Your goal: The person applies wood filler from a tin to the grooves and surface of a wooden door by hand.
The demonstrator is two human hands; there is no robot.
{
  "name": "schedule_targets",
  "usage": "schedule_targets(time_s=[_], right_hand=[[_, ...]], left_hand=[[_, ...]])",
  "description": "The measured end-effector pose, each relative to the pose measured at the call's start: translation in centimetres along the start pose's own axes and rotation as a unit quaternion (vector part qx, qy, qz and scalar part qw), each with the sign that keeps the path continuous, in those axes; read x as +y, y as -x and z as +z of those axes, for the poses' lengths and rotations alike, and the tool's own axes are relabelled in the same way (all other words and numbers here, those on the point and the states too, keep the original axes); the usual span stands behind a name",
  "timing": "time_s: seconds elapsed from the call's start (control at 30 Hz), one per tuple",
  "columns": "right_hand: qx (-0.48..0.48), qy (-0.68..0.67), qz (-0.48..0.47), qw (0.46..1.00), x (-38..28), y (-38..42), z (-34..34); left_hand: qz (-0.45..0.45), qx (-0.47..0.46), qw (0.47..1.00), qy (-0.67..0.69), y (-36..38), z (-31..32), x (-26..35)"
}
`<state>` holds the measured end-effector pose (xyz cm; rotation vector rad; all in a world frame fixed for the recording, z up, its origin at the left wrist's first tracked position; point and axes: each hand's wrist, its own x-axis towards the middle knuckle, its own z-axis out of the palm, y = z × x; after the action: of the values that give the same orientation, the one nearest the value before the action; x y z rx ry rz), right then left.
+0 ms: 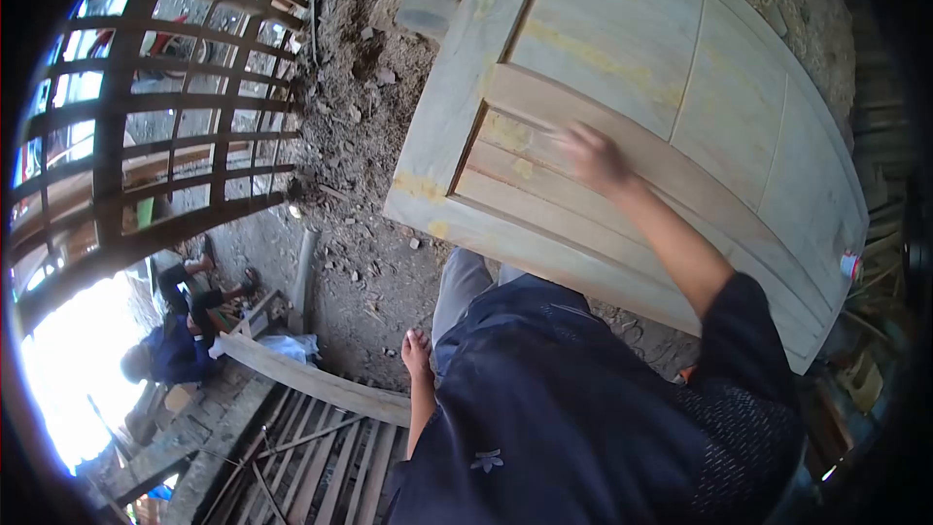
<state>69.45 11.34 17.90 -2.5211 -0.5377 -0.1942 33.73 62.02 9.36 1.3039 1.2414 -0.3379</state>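
Observation:
A large pale wooden panel (603,29) with recessed sections and yellowish patches lies in front of me. My right hand (595,157) is over its slatted recess near the middle rail, blurred by motion; whether it touches the wood or holds anything is unclear. Down beside my leg hangs my left hand (417,352), its fingers curled, away from the panel. What those fingers may hold is too small to make out.
A wooden lattice (117,136) stands at the left. Below it another person (180,331) sits low near a long curved board (311,379). Slats (321,457) lie at the bottom. A small red-and-white can (850,266) is at the panel's right edge.

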Motion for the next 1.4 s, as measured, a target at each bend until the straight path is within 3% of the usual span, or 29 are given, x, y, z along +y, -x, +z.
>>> schedule_targets(time_s=[0.07, 0.13, 0.2, 0.3, 0.37, 0.47, 0.53, 0.63, 0.73, 0.87, 1.0, 1.1, 1.17, 1.2, 1.33, 1.4], right_hand=[[-0.008, -0.002, -0.002, 1.000, -2.8, -7.4, 3.9], [0.018, -0.014, 0.002, 1.000, -3.2, -8.2, 4.6], [-0.020, -0.014, 0.029, 0.999, -2.2, -4.6, 2.0], [-0.017, 0.054, 0.057, 0.997, 2.6, 8.6, -4.3], [-0.039, 0.037, 0.127, 0.990, 3.6, 13.5, -8.2], [-0.023, 0.041, 0.107, 0.993, 2.1, 8.9, -3.6], [0.048, -0.013, 0.060, 0.997, -1.2, -0.3, 1.1], [0.009, -0.001, 0.028, 1.000, -3.8, -10.0, 6.3], [-0.041, -0.013, 0.023, 0.999, -2.1, -6.0, 2.7], [-0.017, -0.011, 0.080, 0.997, 0.9, 6.2, -4.9], [0.046, -0.035, 0.047, 0.997, -0.6, 1.8, -0.3], [0.030, -0.060, 0.010, 0.998, -2.6, -7.1, 4.3], [-0.024, -0.048, -0.012, 0.999, -3.4, -10.1, 4.7], [-0.056, -0.032, -0.002, 0.998, -2.9, -8.9, 3.2], [-0.022, -0.056, 0.046, 0.997, -0.3, 0.5, -1.7], [-0.016, -0.053, 0.043, 0.998, -2.4, -3.1, 0.2]], left_hand=[[-0.004, -0.006, 0.999, -0.034, -1.0, -0.1, 0.4], [-0.031, -0.006, 0.996, -0.085, -1.1, -0.1, 1.9], [-0.006, 0.007, 0.995, -0.103, -1.2, -0.1, 4.3], [0.035, -0.004, 0.995, -0.090, -2.8, 0.6, 6.9], [0.079, 0.018, 0.993, -0.089, -2.5, 2.3, 8.8], [0.090, 0.009, 0.992, -0.087, -1.4, 4.3, 10.1], [0.094, -0.009, 0.990, -0.104, -1.0, 4.9, 10.1], [0.076, -0.031, 0.988, -0.130, -1.7, 3.1, 8.0], [0.061, 0.009, 0.989, -0.133, -0.3, 2.6, 7.6], [0.039, 0.049, 0.994, -0.091, 1.6, 1.1, 5.7], [0.005, 0.063, 0.996, -0.067, 1.8, 0.1, 2.9], [-0.024, 0.049, 0.996, -0.064, 1.1, -1.2, 0.3], [0.007, 0.066, 0.996, -0.058, 1.5, -0.6, 0.3], [0.003, 0.068, 0.996, -0.051, 1.6, -0.8, 0.3], [0.025, 0.093, 0.995, 0.019, 1.1, -0.3, 0.0], [0.023, 0.092, 0.995, 0.039, 1.3, 0.0, -0.7]])
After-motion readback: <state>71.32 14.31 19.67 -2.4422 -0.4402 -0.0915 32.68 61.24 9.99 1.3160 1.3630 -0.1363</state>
